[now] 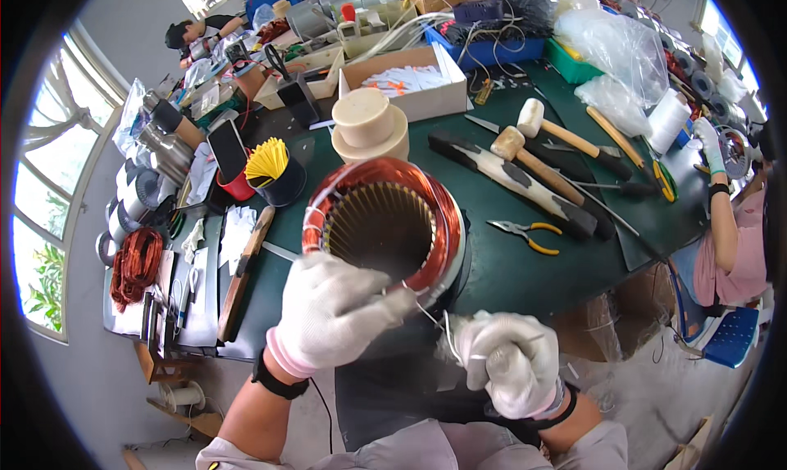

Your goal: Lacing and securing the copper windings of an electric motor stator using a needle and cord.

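Observation:
A motor stator (pixel 447 216) with red-brown copper windings and a ring of yellowish slot liners stands on the green table with its bore facing up. My left hand (pixel 336 310), in a white glove, is closed at its near rim, fingers pressed on the winding edge; the fingertips are slightly blurred. From that edge a white cord (pixel 428 312) runs across to my right hand (pixel 516 363). The right hand, also gloved, is held off the table's near side with its fingers wrapped round the cord. White lacing circles part of the winding.
Mallets (pixel 541 162), a wooden bar (pixel 508 183) and yellow-handled pliers (pixel 525 234) lie to the right. Behind the stator are a cream round block (pixel 369 125) and an open carton (pixel 402 76). A cup of yellow strips (pixel 275 175) and copper coils (pixel 138 265) sit left. A co-worker (pixel 725 232) works at right.

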